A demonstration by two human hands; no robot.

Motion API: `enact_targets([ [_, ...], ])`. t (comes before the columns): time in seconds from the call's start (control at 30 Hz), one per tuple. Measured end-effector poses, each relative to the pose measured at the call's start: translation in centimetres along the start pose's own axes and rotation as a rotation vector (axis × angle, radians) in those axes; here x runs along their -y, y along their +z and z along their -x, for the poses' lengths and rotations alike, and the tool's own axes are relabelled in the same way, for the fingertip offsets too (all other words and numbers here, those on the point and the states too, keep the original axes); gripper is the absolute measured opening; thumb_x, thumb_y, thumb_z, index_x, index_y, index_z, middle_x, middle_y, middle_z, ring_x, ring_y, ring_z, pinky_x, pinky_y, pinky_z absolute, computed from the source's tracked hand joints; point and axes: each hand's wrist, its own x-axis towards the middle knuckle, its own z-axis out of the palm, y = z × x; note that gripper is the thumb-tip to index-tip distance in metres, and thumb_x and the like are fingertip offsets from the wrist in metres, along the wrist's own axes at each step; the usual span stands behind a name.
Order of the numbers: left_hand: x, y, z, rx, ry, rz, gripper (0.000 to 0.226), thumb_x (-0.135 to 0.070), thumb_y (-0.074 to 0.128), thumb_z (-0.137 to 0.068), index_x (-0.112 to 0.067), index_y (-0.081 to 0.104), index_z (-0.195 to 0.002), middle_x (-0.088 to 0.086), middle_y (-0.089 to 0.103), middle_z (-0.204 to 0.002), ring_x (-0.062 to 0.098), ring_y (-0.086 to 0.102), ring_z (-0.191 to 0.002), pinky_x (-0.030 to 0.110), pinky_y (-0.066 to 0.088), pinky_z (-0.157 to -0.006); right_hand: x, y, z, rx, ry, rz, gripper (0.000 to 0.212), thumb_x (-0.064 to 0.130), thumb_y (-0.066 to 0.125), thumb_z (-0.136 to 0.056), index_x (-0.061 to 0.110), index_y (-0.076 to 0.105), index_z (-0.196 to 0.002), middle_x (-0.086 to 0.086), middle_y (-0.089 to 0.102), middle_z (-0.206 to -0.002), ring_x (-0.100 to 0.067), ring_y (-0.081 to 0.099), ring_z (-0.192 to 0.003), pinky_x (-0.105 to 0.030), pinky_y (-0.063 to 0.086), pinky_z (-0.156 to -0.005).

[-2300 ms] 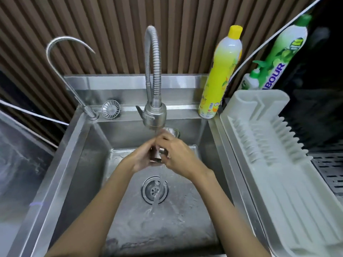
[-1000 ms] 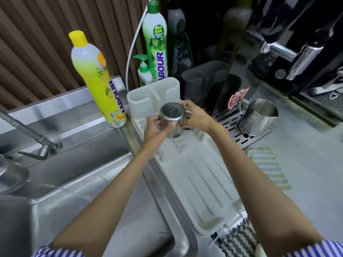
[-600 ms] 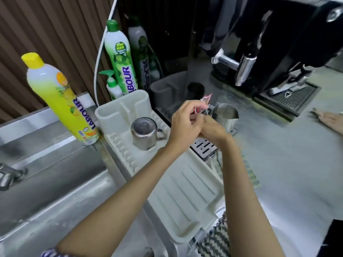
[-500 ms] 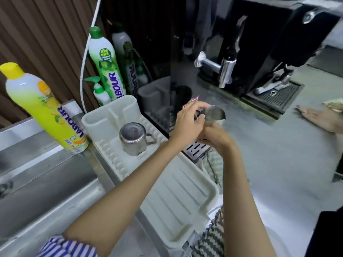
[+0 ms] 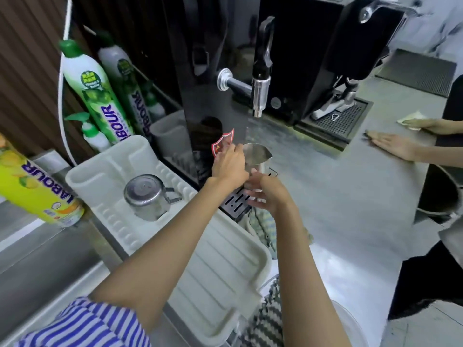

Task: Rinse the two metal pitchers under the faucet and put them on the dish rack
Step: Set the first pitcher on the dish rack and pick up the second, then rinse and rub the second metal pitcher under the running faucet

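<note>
One metal pitcher [image 5: 146, 196] rests upside down at the far end of the white dish rack [image 5: 220, 271], with its handle pointing right. A second metal pitcher [image 5: 256, 154] stands upright, spout to the right, over the black slotted drip tray [image 5: 234, 202] beside the rack. My left hand [image 5: 229, 164] grips its near side by the rim. My right hand [image 5: 270, 194] wraps around its lower body from the front. The faucet is out of view.
Green and yellow soap bottles [image 5: 97, 96] stand behind the rack, and the steel sink [image 5: 37, 259] lies to the left. A black machine with a steam wand [image 5: 260, 96] towers behind the pitcher. Another person's hands [image 5: 390, 144] rest on the grey counter at right. A checked cloth [image 5: 263, 226] lies below the tray.
The first pitcher went from the sink onto the rack, upside down, and was let go. Both my hands moved right and closed on the second pitcher.
</note>
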Motion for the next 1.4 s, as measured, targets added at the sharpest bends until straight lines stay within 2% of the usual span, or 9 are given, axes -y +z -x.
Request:
enact_targets([
  [0.13, 0.4, -1.6, 1.0, -0.008, -0.126, 0.168, 0.022, -0.010, 0.054, -0.086, 0.002, 0.061, -0.103, 0.019, 0.059, -0.107, 0.035, 0.057, -0.102, 0.034, 0.042, -0.074, -0.3, 1.4, 0.0, 0.025, 0.022, 0.020, 0.034, 0.047, 0.045, -0.094, 0.015, 0.057, -0.096, 0.007, 0.054, -0.081, -0.013, 0.051, -0.085, -0.039, 0.045, -0.092],
  [0.37, 1.5, -2.0, 3.5, 0.084, -0.243, 0.576, 0.019, 0.000, 0.058, -0.082, -0.003, 0.072, -0.094, 0.019, 0.067, -0.110, 0.032, 0.060, -0.108, 0.039, 0.055, -0.088, -0.7, 4.6, 0.4, -0.241, -0.124, 0.118, 0.031, 0.016, 0.047, -0.092, 0.017, 0.044, -0.061, -0.002, 0.047, -0.066, -0.018, 0.045, -0.065, -0.035, 0.045, -0.071],
  [0.53, 1.8, -2.9, 5.5, 0.020, -0.188, 0.517, 0.022, -0.002, 0.055, -0.079, -0.022, 0.053, -0.071, 0.011, 0.061, -0.085, 0.020, 0.051, -0.085, 0.031, 0.050, -0.084, -1.1, 4.4, 1.3, -0.369, -0.227, 0.143, 0.021, 0.018, 0.048, -0.093, 0.006, 0.065, -0.094, -0.009, 0.056, -0.085, -0.022, 0.050, -0.082, -0.032, 0.038, -0.073],
  [0.67, 2.7, -5.0, 8.2, 0.066, -0.229, 0.614, 0.020, -0.021, 0.056, -0.056, -0.028, 0.050, -0.073, 0.001, 0.059, -0.082, 0.017, 0.047, -0.083, 0.026, 0.047, -0.079, -0.8, 2.8, 4.4, -0.381, -0.319, 0.217, 0.021, 0.018, 0.051, -0.090, 0.008, 0.064, -0.077, -0.012, 0.056, -0.080, -0.025, 0.051, -0.081, -0.030, 0.039, -0.073],
  [0.77, 4.0, -5.5, 10.7, 0.072, -0.224, 0.797, 0.063, -0.010, 0.073, -0.061, -0.015, 0.055, -0.121, 0.001, 0.064, -0.113, 0.017, 0.057, -0.103, 0.024, 0.045, -0.084, -0.3, 2.3, 8.4, -0.297, -0.336, 0.165, 0.019, 0.012, 0.056, -0.086, 0.012, 0.064, -0.068, -0.006, 0.061, -0.072, -0.026, 0.057, -0.082, -0.039, 0.048, -0.087],
  [0.83, 5.1, -5.6, 12.8, 0.056, -0.209, 0.897, 0.074, -0.003, 0.078, -0.067, -0.017, 0.047, -0.133, -0.001, 0.059, -0.126, 0.014, 0.056, -0.116, 0.022, 0.045, -0.089, 0.4, 2.6, 10.9, -0.180, -0.336, 0.099, 0.024, 0.005, 0.054, -0.085, 0.011, 0.061, -0.063, -0.004, 0.058, -0.067, -0.025, 0.055, -0.078, -0.036, 0.049, -0.085],
  [0.93, 7.0, -6.1, 16.6, -0.008, -0.197, 1.013, 0.069, -0.007, 0.079, -0.070, -0.020, 0.048, -0.130, -0.006, 0.059, -0.121, 0.005, 0.056, -0.108, 0.011, 0.045, -0.084, 1.0, 4.1, 14.0, 0.045, -0.343, 0.049, 0.015, -0.001, 0.050, -0.086, -0.004, 0.062, -0.078, -0.011, 0.059, -0.076, -0.026, 0.058, -0.083, -0.024, 0.056, -0.078],
  [1.07, 10.7, -6.5, 21.7, -0.276, -0.304, 1.074, 0.092, -0.036, 0.085, -0.046, -0.022, 0.049, -0.130, -0.005, 0.061, -0.125, 0.008, 0.055, -0.116, 0.026, 0.045, -0.099, 0.2, 8.2, 15.8, 0.279, -0.340, 0.128, 0.015, 0.001, 0.050, -0.089, 0.000, 0.064, -0.084, -0.013, 0.063, -0.088, -0.024, 0.062, -0.081, -0.022, 0.055, -0.076],
  [1.4, 22.8, -5.6, 36.0, -0.602, -0.649, 1.155, 0.061, 0.008, 0.076, -0.068, -0.011, 0.052, -0.121, 0.006, 0.061, -0.109, 0.014, 0.057, -0.098, 0.011, 0.047, -0.075, -10.7, 24.0, 17.1, 0.672, -0.242, 0.271, 0.009, 0.009, 0.061, -0.088, 0.008, 0.059, -0.079, -0.015, 0.061, -0.088, -0.018, 0.061, -0.073, -0.023, 0.057, -0.070],
])
